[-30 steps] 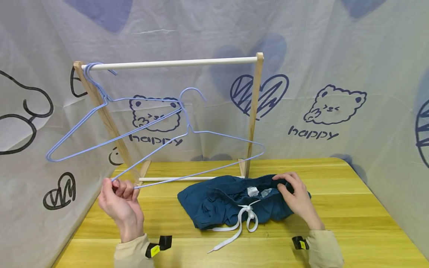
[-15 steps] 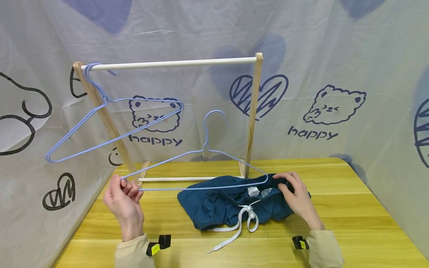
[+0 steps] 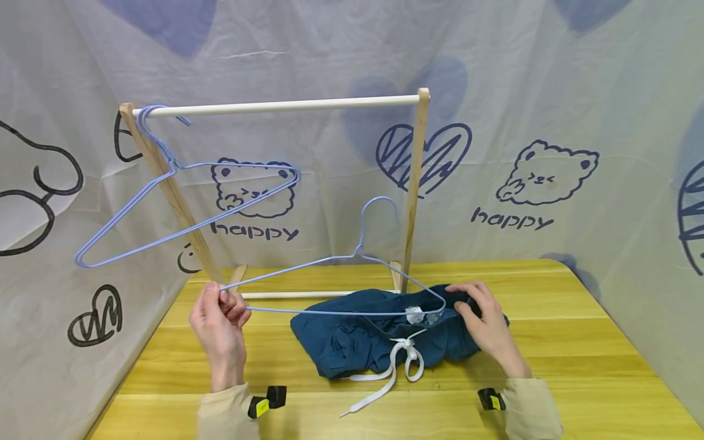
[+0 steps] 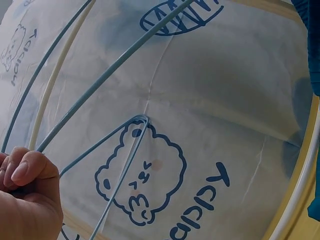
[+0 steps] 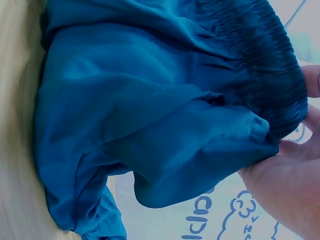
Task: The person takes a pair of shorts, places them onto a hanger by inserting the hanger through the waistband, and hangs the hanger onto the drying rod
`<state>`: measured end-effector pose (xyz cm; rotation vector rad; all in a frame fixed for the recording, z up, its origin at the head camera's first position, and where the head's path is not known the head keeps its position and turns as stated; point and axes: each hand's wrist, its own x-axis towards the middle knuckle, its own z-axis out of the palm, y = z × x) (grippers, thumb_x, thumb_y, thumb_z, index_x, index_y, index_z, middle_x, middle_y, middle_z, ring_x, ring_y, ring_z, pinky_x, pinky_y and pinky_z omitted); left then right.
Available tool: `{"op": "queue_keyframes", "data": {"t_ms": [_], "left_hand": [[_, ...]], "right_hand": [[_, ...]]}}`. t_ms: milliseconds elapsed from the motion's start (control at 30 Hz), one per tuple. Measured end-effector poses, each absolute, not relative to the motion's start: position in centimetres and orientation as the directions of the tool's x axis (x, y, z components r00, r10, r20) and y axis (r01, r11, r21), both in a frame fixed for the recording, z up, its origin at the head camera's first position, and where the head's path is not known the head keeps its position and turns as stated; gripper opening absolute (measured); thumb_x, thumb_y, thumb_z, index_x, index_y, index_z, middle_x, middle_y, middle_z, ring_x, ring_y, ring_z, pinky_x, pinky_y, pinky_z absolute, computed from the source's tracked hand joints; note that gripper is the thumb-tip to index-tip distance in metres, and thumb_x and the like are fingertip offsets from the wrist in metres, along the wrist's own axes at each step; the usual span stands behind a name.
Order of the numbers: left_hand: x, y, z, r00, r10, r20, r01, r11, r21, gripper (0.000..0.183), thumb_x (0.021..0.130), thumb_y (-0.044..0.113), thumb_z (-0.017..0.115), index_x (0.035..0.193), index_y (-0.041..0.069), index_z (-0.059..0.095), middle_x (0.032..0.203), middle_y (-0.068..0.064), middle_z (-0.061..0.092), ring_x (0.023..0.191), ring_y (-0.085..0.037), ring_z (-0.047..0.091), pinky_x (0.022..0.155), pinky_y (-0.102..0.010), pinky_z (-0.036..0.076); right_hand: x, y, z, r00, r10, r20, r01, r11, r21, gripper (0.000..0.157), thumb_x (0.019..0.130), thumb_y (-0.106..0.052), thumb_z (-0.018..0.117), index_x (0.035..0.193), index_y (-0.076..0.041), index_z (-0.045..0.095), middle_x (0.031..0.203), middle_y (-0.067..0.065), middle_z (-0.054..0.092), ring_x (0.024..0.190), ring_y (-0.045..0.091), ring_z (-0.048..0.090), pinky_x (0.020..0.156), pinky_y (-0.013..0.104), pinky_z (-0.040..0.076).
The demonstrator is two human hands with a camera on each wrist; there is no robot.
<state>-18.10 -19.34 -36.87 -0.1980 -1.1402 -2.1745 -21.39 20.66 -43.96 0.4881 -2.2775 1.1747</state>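
My left hand (image 3: 222,333) pinches one end of a light blue wire hanger (image 3: 360,247). The hanger's hook points up, and its far end overlaps the waist opening of dark teal drawstring pants (image 3: 357,342) in the head view. I cannot tell whether that end touches the cloth. At the right end of the waistband, my right hand (image 3: 489,327) holds the edge between thumb and fingers, keeping the opening spread. The right wrist view shows the gathered elastic waistband (image 5: 265,65) against that hand. A white drawstring (image 3: 407,348) is tied in a bow at the front.
Behind the pants stands a wooden rack with a white top rail (image 3: 286,106) and a low white bar (image 3: 297,295). More blue hangers (image 3: 123,211) hang at the rail's left end. Everything rests on a yellow wood-grain table (image 3: 577,366), with a printed curtain around it.
My left hand has moved right, bringing the hanger lower and its far end over the waist opening. The hook has also shifted right and down. My right hand and the pants stay put.
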Motion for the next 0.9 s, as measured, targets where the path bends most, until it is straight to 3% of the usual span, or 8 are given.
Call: {"op": "queue_keyframes", "data": {"t_ms": [267, 533, 900], "left_hand": [[-18.4, -18.8, -37.1, -0.789, -0.435, 0.434, 0.604, -0.421, 0.676, 0.036, 0.109, 0.015, 0.04, 0.073, 0.008, 0.041, 0.06, -0.002, 0.026, 0.051, -0.016, 0.021, 0.05, -0.031, 0.011], [-18.8, -18.1, -37.3, -0.786, -0.416, 0.458, 0.597, -0.315, 0.738, 0.039, 0.107, 0.019, 0.048, 0.07, 0.01, 0.04, 0.056, 0.0, 0.029, 0.048, -0.014, 0.022, 0.046, -0.028, 0.011], [-19.1, -17.3, -37.7, -0.855, -0.316, 0.411, 0.499, -0.283, 0.819, 0.04, 0.107, 0.018, 0.047, 0.071, 0.007, 0.035, 0.057, -0.002, 0.026, 0.051, -0.017, 0.022, 0.05, -0.032, 0.017]], "right_hand": [[-21.2, 20.6, -43.7, -0.783, -0.07, 0.618, -0.562, 0.504, -0.655, 0.027, 0.097, 0.004, 0.055, 0.118, -0.005, 0.069, 0.113, 0.012, 0.062, 0.109, -0.008, 0.049, 0.092, 0.011, 0.036], [-21.0, 20.4, -43.5, -0.789, -0.047, 0.613, -0.565, 0.45, -0.692, 0.026, 0.098, 0.002, 0.058, 0.12, -0.005, 0.068, 0.116, 0.012, 0.063, 0.111, -0.007, 0.051, 0.095, 0.007, 0.036], [-21.0, 20.3, -43.3, -0.774, -0.023, 0.633, -0.576, 0.441, -0.688, 0.026, 0.095, 0.004, 0.061, 0.119, -0.003, 0.068, 0.116, 0.014, 0.063, 0.11, -0.009, 0.052, 0.094, 0.003, 0.038]]}}
